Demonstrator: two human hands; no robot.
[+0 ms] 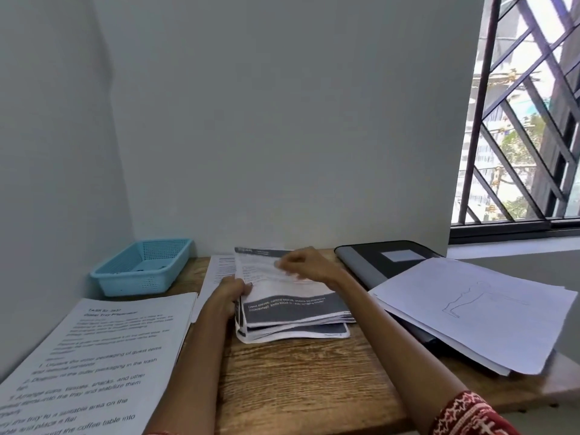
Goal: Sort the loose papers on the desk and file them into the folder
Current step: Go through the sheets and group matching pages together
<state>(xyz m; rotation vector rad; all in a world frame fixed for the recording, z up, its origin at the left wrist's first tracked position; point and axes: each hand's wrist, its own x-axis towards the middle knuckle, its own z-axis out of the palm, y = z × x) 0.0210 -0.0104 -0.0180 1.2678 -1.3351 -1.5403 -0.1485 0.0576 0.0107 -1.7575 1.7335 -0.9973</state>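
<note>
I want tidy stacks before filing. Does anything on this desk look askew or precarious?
Yes. The sheets with the line drawing lie fanned and skewed across the black folder, overhanging the desk's right edge. The middle stack, gripped by the left hand, is uneven too.

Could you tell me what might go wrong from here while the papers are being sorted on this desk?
1. The sheets with the line drawing lie across the black folder and overhang the desk's right edge; reaching for the folder could tip them off.
2. The left hand holds the middle stack only at its left edge while the right hand leafs through it, so the fanned sheets could slide out of order.
</note>
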